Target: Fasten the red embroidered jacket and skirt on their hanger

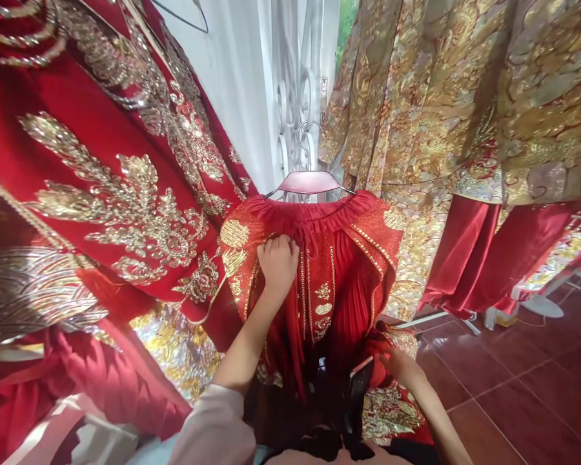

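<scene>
A red pleated skirt with gold embroidery and beaded panel edges hangs in front of me, its gathered waist clipped to a pink-and-metal hanger. My left hand is closed on the skirt's left front, just below the waistband, with the fingers curled over the cloth. Lower on the right, my right hand is closed on a bunched part of the skirt, and its fingertips are partly lost in shadow. Beside that hand is a dark slim object with a pale edge; its kind is unclear.
A red garment with silver-gold beadwork hangs close on the left. Gold brocade garments hang on the right, with red satin below. White curtain and scrolled metalwork stand behind. The floor is dark red tile.
</scene>
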`<state>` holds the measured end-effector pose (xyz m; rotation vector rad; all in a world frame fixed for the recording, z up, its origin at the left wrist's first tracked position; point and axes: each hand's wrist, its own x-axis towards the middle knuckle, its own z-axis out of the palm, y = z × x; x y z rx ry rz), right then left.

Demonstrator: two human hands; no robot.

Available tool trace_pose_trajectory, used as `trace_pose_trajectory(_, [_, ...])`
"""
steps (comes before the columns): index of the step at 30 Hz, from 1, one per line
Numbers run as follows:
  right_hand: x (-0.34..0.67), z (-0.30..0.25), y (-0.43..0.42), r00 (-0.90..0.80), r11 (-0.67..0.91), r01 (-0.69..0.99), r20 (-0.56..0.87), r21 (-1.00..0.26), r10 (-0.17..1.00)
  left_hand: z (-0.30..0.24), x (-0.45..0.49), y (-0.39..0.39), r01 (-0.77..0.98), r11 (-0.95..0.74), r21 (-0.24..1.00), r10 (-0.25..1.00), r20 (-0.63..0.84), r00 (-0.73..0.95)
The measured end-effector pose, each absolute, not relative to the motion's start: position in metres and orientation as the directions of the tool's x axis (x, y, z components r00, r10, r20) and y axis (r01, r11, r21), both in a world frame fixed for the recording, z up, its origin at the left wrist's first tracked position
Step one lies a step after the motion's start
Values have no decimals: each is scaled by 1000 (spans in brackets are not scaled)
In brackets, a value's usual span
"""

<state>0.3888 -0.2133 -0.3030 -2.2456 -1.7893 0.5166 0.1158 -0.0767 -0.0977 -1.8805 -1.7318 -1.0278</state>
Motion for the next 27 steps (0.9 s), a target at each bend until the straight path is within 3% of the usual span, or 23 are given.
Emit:
trace_pose_trajectory(2, [363, -260, -202, 104, -152, 909, -142, -387, 984, -93, 114, -80, 980, -124, 153, 739, 673, -12])
trace_pose_trajectory(4, [337, -215, -192, 6, -17, 927, -29, -373, 1000, -98, 114, -86, 987, -124, 98, 797, 603, 40])
trace_pose_trajectory(7, [304, -150, -173, -50, 177, 934, 376, -310, 925, -132, 117, -102, 981, -185, 53, 904, 401, 149])
trace_pose_trajectory(10, [286, -101, -139, -237, 460, 877, 710, -137, 663, -189, 112, -122, 972, -226, 65, 968, 123, 217])
trace_pose_trajectory(13, [279, -75, -99, -370, 574, 819, 780, 18, 504, -241, 95, -135, 978, -201, 62, 979, -29, 204])
trace_pose_trajectory(18, [271, -75, -67, -379, 602, 798, 745, -38, 550, -262, 71, -140, 984, -166, 57, 975, -137, 173])
trace_pose_trajectory(21, [268, -87, -73, -370, 613, 787, 746, -65, 553, -227, 74, -141, 971, -216, 102, 966, -119, 228])
trace_pose_trajectory(23, [269, -94, -80, -345, 614, 785, 764, -83, 545, -187, 81, -138, 944, -296, 148, 954, -7, 300])
trace_pose_trajectory(24, [270, -96, -83, -326, 613, 784, 774, -99, 543, -164, 85, -135, 922, -349, 167, 937, 93, 338])
trace_pose_trajectory(25, [271, -98, -85, -307, 616, 779, 783, -120, 541, -142, 88, -131, 883, -442, 161, 876, 292, 385])
trace_pose_trajectory(27, [273, -100, -87, -266, 632, 756, 803, -170, 534, -103, 95, -121, 827, -557, 72, 698, 580, 420])
